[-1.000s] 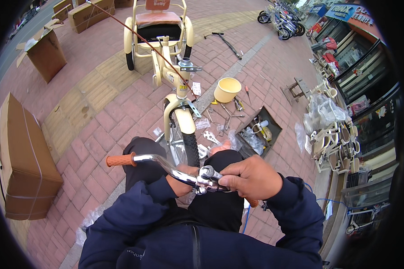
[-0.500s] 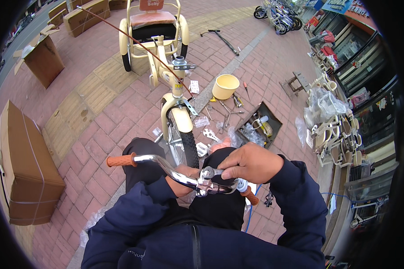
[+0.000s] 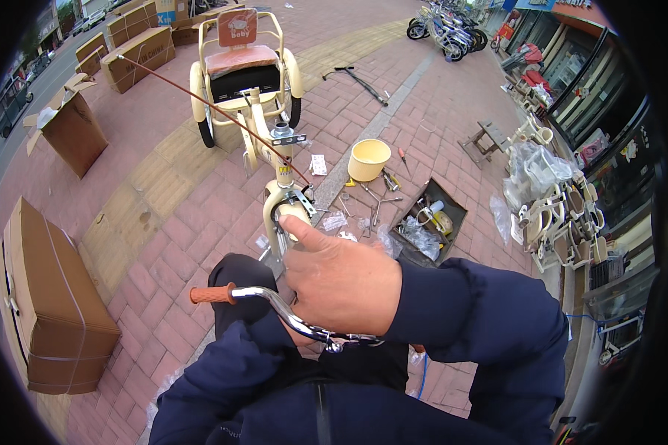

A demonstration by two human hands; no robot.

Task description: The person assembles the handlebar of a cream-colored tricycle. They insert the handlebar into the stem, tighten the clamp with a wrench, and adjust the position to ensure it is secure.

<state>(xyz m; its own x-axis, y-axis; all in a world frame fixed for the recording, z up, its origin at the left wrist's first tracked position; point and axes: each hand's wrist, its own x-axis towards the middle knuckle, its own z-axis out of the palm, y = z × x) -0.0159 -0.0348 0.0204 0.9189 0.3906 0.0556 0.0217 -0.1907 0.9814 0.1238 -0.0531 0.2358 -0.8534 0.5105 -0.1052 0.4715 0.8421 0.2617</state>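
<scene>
A chrome handlebar (image 3: 280, 306) with an orange grip (image 3: 213, 293) lies across my lap. My left hand (image 3: 298, 338) is closed around it near the middle, mostly hidden behind the bar and my other hand. Above the bar's centre is my right hand (image 3: 341, 282), back upward, one digit stretched toward the tricycle fork. Its remaining fingers curl down out of sight, so what they hold is hidden. The clamp bolt (image 3: 335, 347) shows just below the hand. Ahead stands a cream tricycle (image 3: 283, 174) with no handlebar in its head tube; my right hand covers much of its front wheel.
A yellow bucket (image 3: 369, 160) and an open toolbox (image 3: 453, 215) stand ahead to the right, with loose tools around them. A thin brown rod (image 3: 200, 96) slants across the tricycle. Cardboard boxes (image 3: 63, 311) line the left; wrapped cream parts (image 3: 549, 193) lie at right.
My right hand has moved left and forward from the clamp, where it held a wrench, and now covers the bar's centre. The wrench is out of sight. My left hand stays on the handlebar.
</scene>
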